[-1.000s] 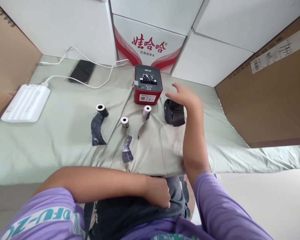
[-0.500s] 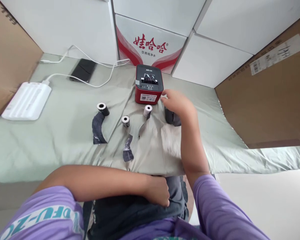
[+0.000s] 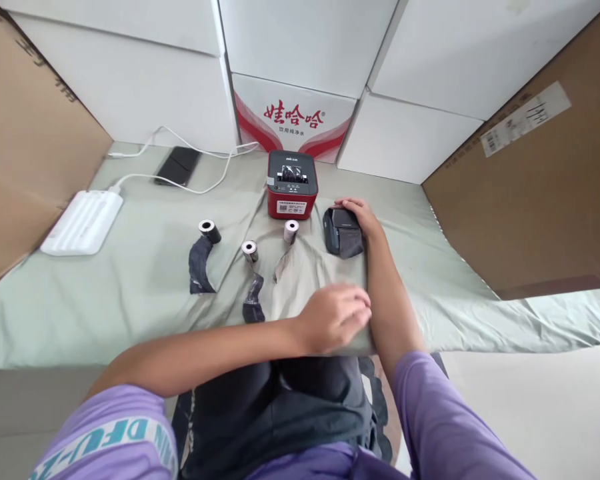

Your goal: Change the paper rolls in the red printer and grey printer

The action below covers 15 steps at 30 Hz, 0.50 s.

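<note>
Head camera showed both hands; where was the right hand (image 3: 359, 215)?
— It lay on the black handheld device (image 3: 343, 235), with the fingers curled over its far end. Whether it really gripped, I could not tell. The device lay on the green sheet (image 3: 130, 293), just right of the red label printer (image 3: 292, 185).
— And the left hand (image 3: 336, 316)?
— Loosely open, a little blurred, at the near edge of the sheet, beside the right forearm.
— What else was there?
— Three label rolls (image 3: 250, 250) stood in a row before the red printer, each with a dark strip pulled out. Far left lay a white power bank (image 3: 83, 221) and a black phone (image 3: 178, 167), with white cables.
</note>
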### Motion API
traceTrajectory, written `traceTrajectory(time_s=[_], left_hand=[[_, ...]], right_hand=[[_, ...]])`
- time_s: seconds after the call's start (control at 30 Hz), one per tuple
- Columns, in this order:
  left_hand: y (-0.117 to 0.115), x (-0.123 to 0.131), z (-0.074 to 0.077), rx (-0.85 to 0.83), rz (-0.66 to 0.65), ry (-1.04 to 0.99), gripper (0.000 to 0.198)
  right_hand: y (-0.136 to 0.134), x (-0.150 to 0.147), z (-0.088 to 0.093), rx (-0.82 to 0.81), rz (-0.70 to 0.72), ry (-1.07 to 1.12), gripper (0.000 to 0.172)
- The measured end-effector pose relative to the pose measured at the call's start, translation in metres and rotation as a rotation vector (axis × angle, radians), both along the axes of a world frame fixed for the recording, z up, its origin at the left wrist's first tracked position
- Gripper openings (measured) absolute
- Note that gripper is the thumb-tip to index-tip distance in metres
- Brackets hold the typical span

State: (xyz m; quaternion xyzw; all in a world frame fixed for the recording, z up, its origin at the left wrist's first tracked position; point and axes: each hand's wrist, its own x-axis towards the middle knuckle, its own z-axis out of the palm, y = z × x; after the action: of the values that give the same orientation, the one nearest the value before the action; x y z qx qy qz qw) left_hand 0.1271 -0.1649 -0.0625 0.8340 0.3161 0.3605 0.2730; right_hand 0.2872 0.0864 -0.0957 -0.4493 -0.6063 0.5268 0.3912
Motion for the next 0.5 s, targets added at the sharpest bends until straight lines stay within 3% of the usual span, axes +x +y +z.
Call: traceTrajectory(time_s=[0.1,0.17,0.3,0.5], left_hand=[[0.025,0.002,0.002,-0.242,0.342,0.028,0.012],[0.041,0.005,-0.004,-0.368,0.471,0.107,0.017],[0.068,0.008,-0.019,-0.445,0.574,0.156,0.016],[0.088,0.005,-0.03,-0.355,0.625,0.075,0.011]], right_hand=[[-0.002,-0.004,-0.007,0.059,-0.003,0.043,0.038],[-0.002,-0.005,-0.008,0.104,-0.03,0.059,0.042],[-0.002,-0.005,-0.009,0.126,-0.059,0.098,0.051],[0.0,-0.004,-0.013,0.147,-0.048,0.16,0.054]])
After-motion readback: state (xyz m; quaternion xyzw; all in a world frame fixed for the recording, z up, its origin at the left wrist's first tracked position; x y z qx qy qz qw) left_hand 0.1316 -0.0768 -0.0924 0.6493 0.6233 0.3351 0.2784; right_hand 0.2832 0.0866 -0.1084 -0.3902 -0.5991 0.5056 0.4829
